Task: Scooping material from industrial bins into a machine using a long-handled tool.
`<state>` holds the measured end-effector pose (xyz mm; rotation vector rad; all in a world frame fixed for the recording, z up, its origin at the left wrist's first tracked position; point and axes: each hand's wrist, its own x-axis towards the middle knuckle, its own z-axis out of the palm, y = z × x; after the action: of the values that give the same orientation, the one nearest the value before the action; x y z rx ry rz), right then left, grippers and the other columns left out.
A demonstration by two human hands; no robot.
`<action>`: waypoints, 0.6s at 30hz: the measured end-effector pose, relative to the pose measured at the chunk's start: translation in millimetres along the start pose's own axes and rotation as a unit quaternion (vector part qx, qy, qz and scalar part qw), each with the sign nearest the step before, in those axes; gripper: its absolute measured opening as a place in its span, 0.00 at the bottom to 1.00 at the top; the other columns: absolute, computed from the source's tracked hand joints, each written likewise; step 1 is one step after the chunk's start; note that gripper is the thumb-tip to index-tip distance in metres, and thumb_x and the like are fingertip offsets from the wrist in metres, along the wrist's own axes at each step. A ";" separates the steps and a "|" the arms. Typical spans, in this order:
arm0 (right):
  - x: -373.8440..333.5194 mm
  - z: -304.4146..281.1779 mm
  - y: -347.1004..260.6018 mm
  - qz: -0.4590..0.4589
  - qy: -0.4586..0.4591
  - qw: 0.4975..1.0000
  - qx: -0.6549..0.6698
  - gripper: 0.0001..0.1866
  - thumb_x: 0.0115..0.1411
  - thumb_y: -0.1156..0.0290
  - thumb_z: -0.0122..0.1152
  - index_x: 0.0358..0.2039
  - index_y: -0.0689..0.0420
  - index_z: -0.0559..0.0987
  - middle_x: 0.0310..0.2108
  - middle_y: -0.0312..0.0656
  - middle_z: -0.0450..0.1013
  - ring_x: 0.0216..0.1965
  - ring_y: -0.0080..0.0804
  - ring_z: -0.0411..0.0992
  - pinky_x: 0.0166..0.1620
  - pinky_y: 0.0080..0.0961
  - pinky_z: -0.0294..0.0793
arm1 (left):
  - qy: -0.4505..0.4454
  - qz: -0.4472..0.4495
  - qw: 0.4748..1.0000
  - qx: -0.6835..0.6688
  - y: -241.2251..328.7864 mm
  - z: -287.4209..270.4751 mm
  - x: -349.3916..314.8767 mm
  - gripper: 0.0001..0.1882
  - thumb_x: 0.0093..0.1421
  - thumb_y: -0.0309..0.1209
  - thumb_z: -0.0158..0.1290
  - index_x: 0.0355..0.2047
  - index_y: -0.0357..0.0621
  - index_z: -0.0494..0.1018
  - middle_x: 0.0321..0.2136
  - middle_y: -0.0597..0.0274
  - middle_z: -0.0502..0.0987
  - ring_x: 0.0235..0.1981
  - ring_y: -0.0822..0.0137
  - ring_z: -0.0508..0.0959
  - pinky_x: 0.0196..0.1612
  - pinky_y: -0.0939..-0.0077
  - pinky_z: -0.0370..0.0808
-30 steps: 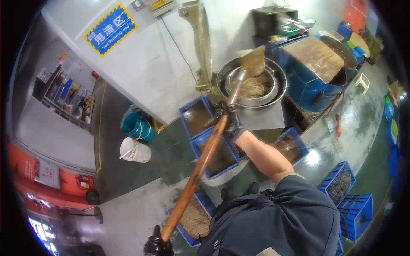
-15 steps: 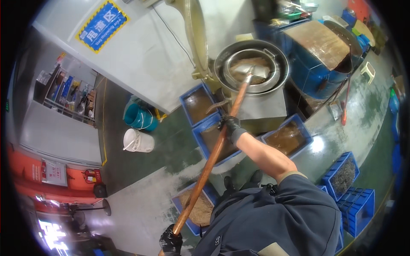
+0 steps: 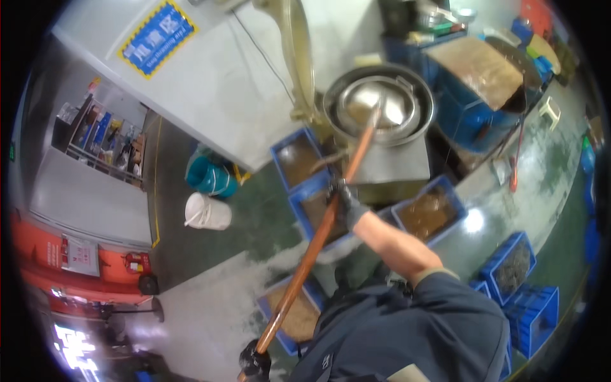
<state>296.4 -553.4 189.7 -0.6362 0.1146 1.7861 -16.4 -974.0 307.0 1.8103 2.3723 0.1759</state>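
A long wooden-handled shovel (image 3: 303,264) slants across the view from the lower left to the upper middle. My left hand (image 3: 256,361), in a black glove, is closed round the lower end of its handle. Further up, my right hand (image 3: 347,202), also in a dark glove, grips the shaft. The shiny metal blade (image 3: 389,109) lies within the inner bowl of a round metal drum (image 3: 428,121), and brownish material shows beside it. That drum sits on a grey, box-shaped base (image 3: 398,164).
Blue crates (image 3: 297,158) stand near the drum's base, several with brown contents. Another crate (image 3: 294,309) of tan material is by my feet. Teal (image 3: 207,175) and white buckets (image 3: 209,212) stand left. A large blue container (image 3: 474,124) and a red-handled tool (image 3: 514,177) are right.
The blade now looks broader and brighter in the bowl, with less brown material visible. Both hands keep their hold on the handle. The whole view has shifted slightly.
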 end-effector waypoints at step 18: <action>-48.1 -19.7 3.9 0.067 -0.150 0.986 -0.001 0.08 0.58 0.67 0.61 0.36 0.55 0.76 0.21 0.31 0.68 0.23 0.26 0.68 0.30 0.26 0.72 | -0.140 -0.038 0.985 -0.097 -56.4 73.4 23.2 0.14 0.49 0.41 0.59 0.30 0.45 0.77 0.23 0.47 0.78 0.29 0.43 0.79 0.32 0.53 0.75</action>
<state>308.2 -603.9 194.8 -0.3601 -0.0510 1.9915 -61.8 -966.5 223.4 1.5412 2.1444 0.1281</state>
